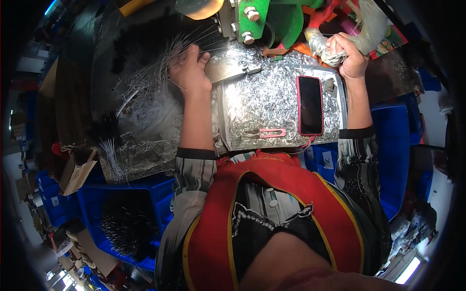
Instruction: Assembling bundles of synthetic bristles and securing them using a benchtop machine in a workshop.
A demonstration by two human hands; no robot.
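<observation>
My left hand is at the left of a green machine, fingers closed around thin wire stems. The wires fan out beside it, some reaching toward the machine; their far ends run into a dark bristly mass, probably brush heads. My right hand grips a handle wrapped in pale cloth at the machine's right. A metal bar with a small clamp lies just right of my left hand. How many wires my fingers hold is hidden.
Below the machine a tray is covered in shiny metal clippings. On it lie a phone in a red case and pink thread snips. Blue bins stand at my right; another blue bin at lower left holds black-bristled brushes.
</observation>
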